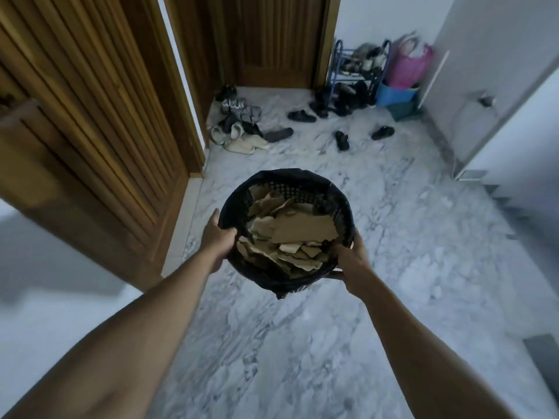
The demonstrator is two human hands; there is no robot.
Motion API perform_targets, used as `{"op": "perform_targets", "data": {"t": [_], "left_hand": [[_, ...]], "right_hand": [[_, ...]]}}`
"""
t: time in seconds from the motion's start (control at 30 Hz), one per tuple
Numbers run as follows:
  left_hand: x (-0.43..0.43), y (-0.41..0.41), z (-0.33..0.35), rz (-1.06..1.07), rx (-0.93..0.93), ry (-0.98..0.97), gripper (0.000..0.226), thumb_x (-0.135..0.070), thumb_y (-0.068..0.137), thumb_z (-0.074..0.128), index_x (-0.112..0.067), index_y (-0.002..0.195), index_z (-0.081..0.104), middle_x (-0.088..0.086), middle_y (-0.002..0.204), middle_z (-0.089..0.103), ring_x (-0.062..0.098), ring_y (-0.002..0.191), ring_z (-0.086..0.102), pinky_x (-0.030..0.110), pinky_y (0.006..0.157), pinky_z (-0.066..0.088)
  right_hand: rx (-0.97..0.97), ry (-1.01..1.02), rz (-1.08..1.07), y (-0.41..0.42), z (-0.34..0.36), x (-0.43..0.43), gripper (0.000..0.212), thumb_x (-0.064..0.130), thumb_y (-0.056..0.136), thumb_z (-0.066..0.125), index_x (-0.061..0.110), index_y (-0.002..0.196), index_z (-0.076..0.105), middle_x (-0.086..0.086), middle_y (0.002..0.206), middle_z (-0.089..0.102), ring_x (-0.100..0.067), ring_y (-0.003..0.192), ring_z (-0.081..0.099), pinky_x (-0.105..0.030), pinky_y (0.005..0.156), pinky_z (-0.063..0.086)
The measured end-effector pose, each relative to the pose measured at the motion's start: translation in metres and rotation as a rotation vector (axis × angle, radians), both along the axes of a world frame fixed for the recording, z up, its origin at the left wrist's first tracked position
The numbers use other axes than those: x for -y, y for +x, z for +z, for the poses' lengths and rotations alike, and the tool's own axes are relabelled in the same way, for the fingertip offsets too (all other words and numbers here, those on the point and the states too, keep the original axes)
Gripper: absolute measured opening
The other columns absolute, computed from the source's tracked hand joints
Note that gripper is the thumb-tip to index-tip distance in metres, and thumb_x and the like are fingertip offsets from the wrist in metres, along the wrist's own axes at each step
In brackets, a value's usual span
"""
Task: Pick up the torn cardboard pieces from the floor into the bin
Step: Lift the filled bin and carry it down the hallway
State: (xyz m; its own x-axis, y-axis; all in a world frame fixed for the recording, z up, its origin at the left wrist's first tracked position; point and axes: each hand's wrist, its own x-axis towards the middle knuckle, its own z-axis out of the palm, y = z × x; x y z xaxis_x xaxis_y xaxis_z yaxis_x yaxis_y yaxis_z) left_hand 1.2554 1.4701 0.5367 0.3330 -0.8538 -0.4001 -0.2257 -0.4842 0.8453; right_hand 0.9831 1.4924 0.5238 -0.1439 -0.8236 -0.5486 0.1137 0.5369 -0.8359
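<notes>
Cardboard pieces [290, 234] are piled inside the bin [290, 182], my left hand [218, 237] and right hand [352, 261] each with a grip curled round its rim, so I'd keep it level and lower it gently to the floor [302, 343], no spills.

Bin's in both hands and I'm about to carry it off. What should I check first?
1. Grip of left hand on the bin rim: ok.
2. Grip of right hand on the rim's other side: ok.
3. All cardboard pieces inside the bin, none over the rim: ok.
4. No stray cardboard on the floor: ok in view; behind the camera, cannot tell.
5. Clear way to the door: not ok, shoes lie scattered in front of it.
</notes>
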Motion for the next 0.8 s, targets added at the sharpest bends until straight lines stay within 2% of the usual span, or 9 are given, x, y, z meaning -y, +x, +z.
{"op": "perform_targets", "data": {"t": [0.07,0.1,0.23,0.33,0.47,0.5,0.6,0.7,0.8], "left_hand": [[0.009,-0.009,0.021,-0.094,-0.045,-0.054,0.051,-0.018,0.086,0.071,-0.023,0.134,0.052,0.005,0.122,0.060,0.024,0.097,0.062,0.032,0.063,0.058],[0.016,-0.014,0.028,-0.128,-0.069,-0.063,0.047,-0.015,0.083,0.073,-0.022,0.127,0.056,0.005,0.116,0.063,0.024,0.091,0.063,0.034,0.059,0.060],[0.051,-0.033,0.040,-0.157,-0.133,-0.068,0.045,0.007,0.075,0.066,-0.020,0.111,0.065,0.012,0.105,0.069,0.035,0.087,0.068,0.050,0.061,0.061],[0.096,-0.043,0.035,-0.198,-0.134,-0.078,0.040,0.006,0.076,0.061,-0.018,0.107,0.067,0.014,0.100,0.069,0.036,0.085,0.068,0.052,0.060,0.061],[0.173,-0.050,0.021,-0.229,-0.142,-0.086,0.037,0.004,0.078,0.058,-0.017,0.106,0.069,0.015,0.096,0.069,0.035,0.080,0.069,0.050,0.058,0.061],[0.195,-0.051,0.020,-0.250,-0.155,-0.091,0.037,0.003,0.079,0.058,-0.018,0.107,0.069,0.015,0.096,0.069,0.035,0.080,0.069,0.050,0.058,0.061],[0.256,-0.056,0.025,-0.310,-0.182,-0.095,0.041,0.000,0.081,0.059,-0.026,0.112,0.066,0.011,0.099,0.068,0.037,0.083,0.069,0.053,0.060,0.061],[0.321,-0.065,0.038,-0.368,-0.200,-0.106,0.041,-0.001,0.084,0.060,-0.029,0.114,0.064,0.008,0.100,0.068,0.037,0.084,0.069,0.054,0.060,0.060],[0.382,-0.077,0.052,-0.401,-0.167,-0.117,0.043,-0.002,0.082,0.059,-0.029,0.115,0.065,0.009,0.100,0.069,0.035,0.084,0.069,0.052,0.059,0.061]], "right_hand": [[-0.069,-0.037,0.072,-0.023,0.028,0.008,0.080,0.000,0.094,0.045,0.051,0.149,0.018,-0.009,0.122,0.063,-0.032,0.074,0.075,-0.047,0.059,0.061],[-0.111,-0.050,0.109,-0.033,0.040,0.013,0.080,0.002,0.094,0.045,0.053,0.148,0.016,-0.010,0.122,0.063,-0.033,0.073,0.075,-0.047,0.059,0.061],[-0.360,-0.056,0.213,-0.060,0.066,0.048,0.053,0.018,0.090,0.051,0.046,0.131,0.033,-0.011,0.111,0.066,-0.036,0.081,0.071,-0.044,0.054,0.059],[-0.490,-0.154,0.139,-0.070,0.067,0.094,0.057,0.021,0.092,0.055,0.031,0.144,0.033,-0.004,0.116,0.059,-0.017,0.078,0.058,-0.028,0.052,0.048],[-0.416,-0.106,-0.033,-0.078,0.052,0.163,0.073,0.015,0.093,0.057,0.020,0.156,0.020,-0.008,0.125,0.056,-0.024,0.087,0.063,-0.030,0.060,0.049],[-0.412,-0.089,-0.076,-0.080,0.048,0.183,0.070,0.013,0.092,0.058,0.013,0.154,0.025,-0.006,0.124,0.054,-0.024,0.089,0.062,-0.030,0.063,0.050],[-0.393,-0.090,-0.173,-0.082,0.042,0.236,0.031,0.000,0.085,0.057,-0.005,0.116,0.060,-0.017,0.094,0.063,-0.025,0.075,0.058,-0.037,0.062,0.051],[-0.362,-0.125,-0.265,-0.087,0.043,0.288,0.020,-0.001,0.083,0.059,0.000,0.103,0.064,-0.028,0.096,0.068,-0.029,0.075,0.062,-0.048,0.071,0.058],[-0.383,-0.147,-0.311,-0.096,0.050,0.334,0.018,0.003,0.080,0.060,0.008,0.096,0.065,-0.025,0.097,0.069,-0.031,0.078,0.065,-0.056,0.075,0.058]]}}
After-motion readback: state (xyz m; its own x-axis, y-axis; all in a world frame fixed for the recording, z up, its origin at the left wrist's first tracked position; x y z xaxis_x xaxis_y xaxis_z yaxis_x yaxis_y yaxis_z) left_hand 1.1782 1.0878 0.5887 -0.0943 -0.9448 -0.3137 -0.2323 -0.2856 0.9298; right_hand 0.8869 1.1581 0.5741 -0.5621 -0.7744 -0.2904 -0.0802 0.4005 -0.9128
